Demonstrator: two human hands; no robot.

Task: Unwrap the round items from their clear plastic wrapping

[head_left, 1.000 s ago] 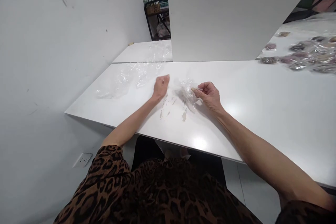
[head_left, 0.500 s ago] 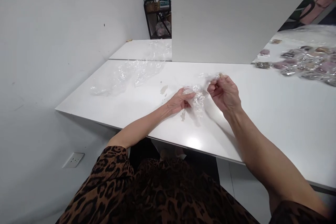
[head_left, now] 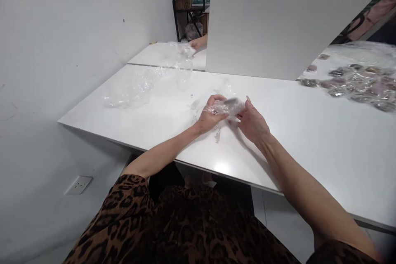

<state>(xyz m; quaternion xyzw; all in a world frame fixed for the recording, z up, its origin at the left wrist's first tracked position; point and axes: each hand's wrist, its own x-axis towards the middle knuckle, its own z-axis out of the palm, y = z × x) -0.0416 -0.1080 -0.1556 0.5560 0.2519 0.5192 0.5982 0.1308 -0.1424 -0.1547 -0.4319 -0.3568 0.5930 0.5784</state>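
A crumpled clear plastic bag is between my two hands above the white table. My left hand is closed around the left part of it, with the thumb along the near side. At the bag's right edge, my right hand has its fingers beneath the plastic and its thumb raised; it grips that side. Part of the bag looks greyish, and I cannot make out what, if anything, is inside. Another piece of clear film shows just behind the hands.
Loose clear plastic spreads over the table's left side. A co-worker's hand touches plastic at the back, beside a tall white divider. Several wrapped pieces lie at right. A black rack stands behind.
My right hand has come down and left, closer to my left hand. The plastic once stretched between them is now bunched together. A co-worker's hand has appeared at the back.
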